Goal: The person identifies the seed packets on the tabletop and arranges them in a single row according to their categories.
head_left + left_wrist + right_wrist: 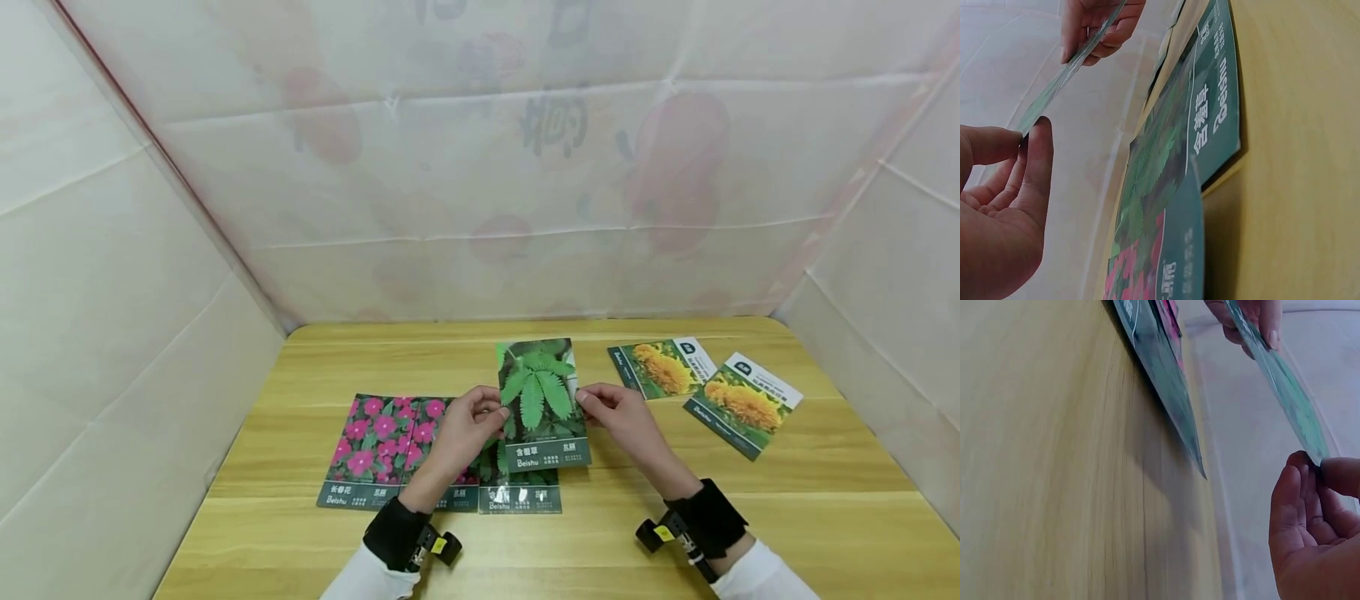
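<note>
Here we are at the wooden table [600, 550], and both hands are on one thing: a flat green-leaf packet [542, 400], held up off the tabletop in front of the person. Its long axis runs away from the body, and look at the lean, the far end tipping just slightly to the left! The dark lettered band sits at the near end, print reading upright to the wearer, the leaf picture facing up toward the head camera.

The left hand [467, 429] pinches the left edge between thumb and fingers; the right hand [622, 421] does the same at the right edge. Narrow grips, both of them, with only the packet's thickness between (the wrist views catch it nearly edge-on, thin as a blade).

Below it lies a matching leaf packet [517, 500], partly covered from above, its band also at the near end. Just to its left, two pink-flower packets [371, 442] lie side by side, bands near. Over on the right, a different story: one yellow-flower packet [660, 367] lies almost crosswise, band to the left, and a second yellow-flower packet [742, 404] sits diagonally just beside it, band toward the near left.
</note>
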